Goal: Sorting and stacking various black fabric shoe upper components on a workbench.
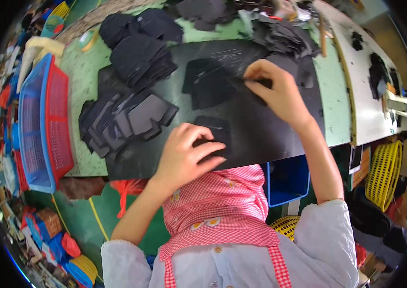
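Observation:
My right hand (280, 91) is raised over the black board (270, 129), its thumb and fingertips pinched on the edge of a thin black fabric piece (236, 82), which is blurred. Just left of that lies a larger black cut piece (206, 86), flat on the board. Close to the board's front edge is my left hand (186, 152), fingers curved and apart. Its fingertips hover at or lightly touch a small black piece (217, 128); whether they touch is unclear. Fanned-out dark grey pieces (138, 117) lie to the left, below stacked black pieces (141, 60).
Blue and red plastic baskets (47, 129) stand at the table's left end. Grey scraps (282, 36) are heaped at the back right, beside a roll of tape (87, 41) far left. A blue bin (287, 185) sits under the front edge; a yellow basket (384, 175) is at right.

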`<act>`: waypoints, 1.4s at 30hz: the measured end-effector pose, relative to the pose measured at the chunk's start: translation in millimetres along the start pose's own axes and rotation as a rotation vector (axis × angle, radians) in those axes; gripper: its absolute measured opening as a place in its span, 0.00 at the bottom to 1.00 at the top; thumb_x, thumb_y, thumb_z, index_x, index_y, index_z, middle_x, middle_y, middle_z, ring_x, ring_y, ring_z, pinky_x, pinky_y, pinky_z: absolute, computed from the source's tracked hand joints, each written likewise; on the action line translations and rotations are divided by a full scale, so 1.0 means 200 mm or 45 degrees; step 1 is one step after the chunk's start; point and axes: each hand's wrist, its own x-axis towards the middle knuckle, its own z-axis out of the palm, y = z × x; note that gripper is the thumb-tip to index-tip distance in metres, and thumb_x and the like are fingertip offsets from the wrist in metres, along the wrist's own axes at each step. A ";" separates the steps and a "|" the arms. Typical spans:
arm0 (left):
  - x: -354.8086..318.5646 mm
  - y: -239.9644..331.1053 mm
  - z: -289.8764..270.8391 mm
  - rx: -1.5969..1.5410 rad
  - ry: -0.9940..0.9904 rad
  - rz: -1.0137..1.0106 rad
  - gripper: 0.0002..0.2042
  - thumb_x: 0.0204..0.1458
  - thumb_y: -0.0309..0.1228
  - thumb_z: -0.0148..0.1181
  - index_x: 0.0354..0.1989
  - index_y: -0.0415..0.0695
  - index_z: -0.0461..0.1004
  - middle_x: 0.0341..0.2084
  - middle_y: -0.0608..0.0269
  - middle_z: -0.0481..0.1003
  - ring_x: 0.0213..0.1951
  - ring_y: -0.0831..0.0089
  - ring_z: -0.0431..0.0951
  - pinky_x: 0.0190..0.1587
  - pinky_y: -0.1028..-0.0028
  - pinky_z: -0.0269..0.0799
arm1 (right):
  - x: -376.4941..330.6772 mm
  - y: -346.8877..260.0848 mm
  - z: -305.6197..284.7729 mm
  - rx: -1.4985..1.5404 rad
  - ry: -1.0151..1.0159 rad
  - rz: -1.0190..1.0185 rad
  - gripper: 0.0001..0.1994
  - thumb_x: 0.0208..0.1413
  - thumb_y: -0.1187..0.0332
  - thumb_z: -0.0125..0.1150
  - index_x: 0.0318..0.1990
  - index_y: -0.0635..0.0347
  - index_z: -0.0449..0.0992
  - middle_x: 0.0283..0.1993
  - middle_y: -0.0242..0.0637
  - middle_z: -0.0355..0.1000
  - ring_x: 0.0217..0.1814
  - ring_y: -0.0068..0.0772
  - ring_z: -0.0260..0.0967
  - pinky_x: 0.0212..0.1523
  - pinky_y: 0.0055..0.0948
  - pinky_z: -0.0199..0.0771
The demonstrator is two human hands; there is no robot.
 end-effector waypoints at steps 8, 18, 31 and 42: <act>0.06 -0.01 -0.10 -0.520 -0.006 -0.627 0.07 0.62 0.28 0.67 0.38 0.41 0.75 0.26 0.70 0.75 0.25 0.84 0.70 0.30 0.81 0.64 | -0.18 -0.17 0.21 0.377 -0.481 0.304 0.09 0.61 0.70 0.70 0.42 0.68 0.81 0.33 0.35 0.81 0.34 0.19 0.77 0.37 0.23 0.77; 0.02 -0.09 -0.18 -0.573 -0.318 -1.049 0.10 0.62 0.30 0.68 0.34 0.38 0.74 0.21 0.63 0.79 0.22 0.80 0.82 0.24 0.78 0.73 | -0.31 -0.18 0.26 0.097 -0.550 0.797 0.13 0.66 0.65 0.67 0.35 0.69 0.81 0.26 0.37 0.80 0.25 0.21 0.78 0.26 0.21 0.77; 0.06 -0.03 -0.10 0.366 -0.014 -0.289 0.28 0.45 0.20 0.72 0.58 0.49 0.74 0.41 0.59 0.72 0.41 0.61 0.78 0.40 0.70 0.76 | -0.30 -0.17 0.30 -0.584 -0.116 -0.057 0.19 0.47 0.71 0.77 0.45 0.60 0.75 0.44 0.41 0.74 0.51 0.50 0.75 0.54 0.42 0.76; 0.12 -0.16 -0.35 0.574 0.357 -0.492 0.27 0.48 0.22 0.71 0.60 0.54 0.78 0.55 0.55 0.72 0.56 0.55 0.74 0.62 0.59 0.69 | -0.12 0.32 -0.26 -0.919 0.538 0.148 0.16 0.60 0.64 0.70 0.52 0.60 0.78 0.47 0.44 0.77 0.49 0.48 0.76 0.50 0.44 0.76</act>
